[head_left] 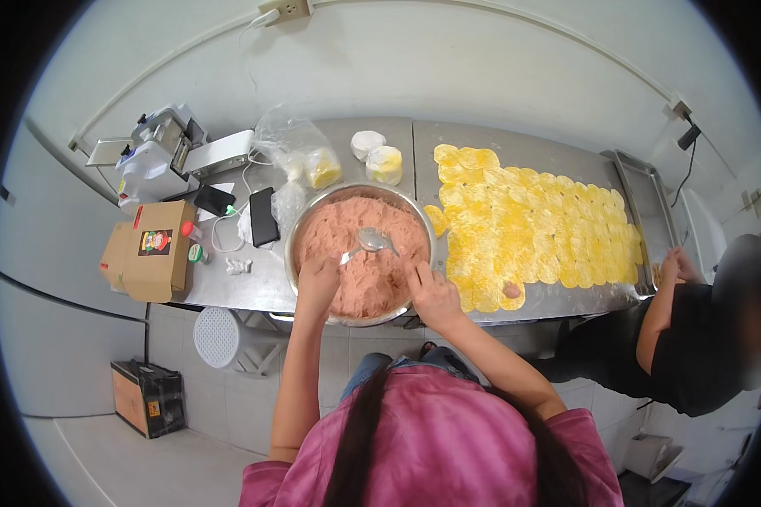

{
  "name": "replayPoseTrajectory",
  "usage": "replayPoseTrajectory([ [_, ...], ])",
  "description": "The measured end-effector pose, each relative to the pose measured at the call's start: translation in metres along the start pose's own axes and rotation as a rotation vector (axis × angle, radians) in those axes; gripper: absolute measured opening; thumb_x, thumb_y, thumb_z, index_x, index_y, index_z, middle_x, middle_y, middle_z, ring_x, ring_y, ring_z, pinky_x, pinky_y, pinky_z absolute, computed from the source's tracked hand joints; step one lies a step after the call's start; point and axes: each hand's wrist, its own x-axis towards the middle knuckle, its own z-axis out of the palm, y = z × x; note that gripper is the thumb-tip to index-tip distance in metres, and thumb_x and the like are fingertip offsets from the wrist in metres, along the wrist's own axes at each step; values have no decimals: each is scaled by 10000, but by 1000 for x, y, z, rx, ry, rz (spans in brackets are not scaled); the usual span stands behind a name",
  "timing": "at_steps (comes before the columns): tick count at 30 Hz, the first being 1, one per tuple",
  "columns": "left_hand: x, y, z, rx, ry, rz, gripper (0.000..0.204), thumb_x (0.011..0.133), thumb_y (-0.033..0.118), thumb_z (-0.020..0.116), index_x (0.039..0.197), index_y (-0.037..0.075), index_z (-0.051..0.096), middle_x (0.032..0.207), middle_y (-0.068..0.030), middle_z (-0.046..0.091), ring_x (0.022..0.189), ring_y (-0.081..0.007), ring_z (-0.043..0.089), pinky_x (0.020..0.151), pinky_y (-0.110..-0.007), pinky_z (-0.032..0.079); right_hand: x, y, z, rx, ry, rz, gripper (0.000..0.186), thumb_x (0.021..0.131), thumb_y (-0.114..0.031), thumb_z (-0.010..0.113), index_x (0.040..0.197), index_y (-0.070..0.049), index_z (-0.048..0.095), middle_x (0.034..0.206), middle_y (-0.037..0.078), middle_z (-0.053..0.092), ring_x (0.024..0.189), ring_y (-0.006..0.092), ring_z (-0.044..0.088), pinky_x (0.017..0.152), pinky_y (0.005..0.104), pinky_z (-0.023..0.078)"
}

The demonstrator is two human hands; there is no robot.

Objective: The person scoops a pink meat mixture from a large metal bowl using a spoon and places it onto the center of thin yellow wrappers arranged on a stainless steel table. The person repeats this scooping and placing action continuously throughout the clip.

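A wide metal bowl [291, 269] of pink minced filling [347, 221] stands on the table in front of me. Over the filling, my left hand [317, 283] is closed on a spoon handle at the bowl's left side. My right hand [431, 290] grips another spoon from the right. The metal spoons [370, 238] meet above the middle of the mince, and I cannot fully tell one bowl from the other. To the right, overlapping round yellow wrappers [533, 224] cover the tabletop. One lump of filling [511, 290] sits on a wrapper near the front edge.
Wrapped round stacks [384, 165] and a plastic bag [292, 139] lie behind the bowl. Leftward are a phone [263, 216], a cardboard box [156, 249] and a white machine [156, 156]. A co-worker's hands [678, 265] are by a metal tray [647, 198]. A stool [220, 338] stands below.
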Motion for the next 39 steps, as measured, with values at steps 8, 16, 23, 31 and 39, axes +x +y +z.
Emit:
replayPoseTrajectory([
  [8, -5, -1, 1, -44, -13, 19, 310, 898, 211, 470, 656, 24, 521, 500, 63, 343, 431, -31, 268, 400, -225, 202, -2, 6, 10, 117, 19, 33, 540, 713, -67, 483, 1245, -10, 410, 788, 103, 482, 534, 191, 531, 443, 287, 462],
  [16, 7, -18, -2, -255, -4, 14, 316, 906, 208, 459, 653, 28, 514, 462, 48, 340, 398, -35, 259, 378, -227, 204, 22, 35, 3, 327, -224, 336, 469, 725, -45, 492, 1193, -51, 464, 850, 158, 554, 643, 312, 585, 526, 414, 466],
  [23, 7, -16, 17, 559, 243, 472, 341, 873, 198, 486, 636, -40, 551, 538, -176, 534, 501, -307, 542, 501, -406, 395, 28, 22, -32, 414, -197, 316, 410, 688, -41, 526, 1098, -32, 530, 857, 158, 576, 632, 335, 590, 540, 426, 473],
  [31, 12, -17, 26, 718, 242, 603, 279, 846, 168, 498, 654, -24, 559, 569, -217, 532, 539, -386, 533, 503, -452, 399, 16, 9, -18, 230, -243, 216, 430, 711, -67, 526, 1137, -36, 480, 832, 121, 554, 577, 315, 587, 482, 412, 465],
  [39, 5, 1, 35, 887, 220, 661, 273, 835, 180, 514, 619, 16, 539, 527, -206, 516, 486, -377, 528, 459, -451, 405, 29, 16, -39, 96, -259, 216, 360, 740, -69, 485, 1093, -3, 513, 825, 164, 576, 557, 272, 611, 456, 349, 483],
])
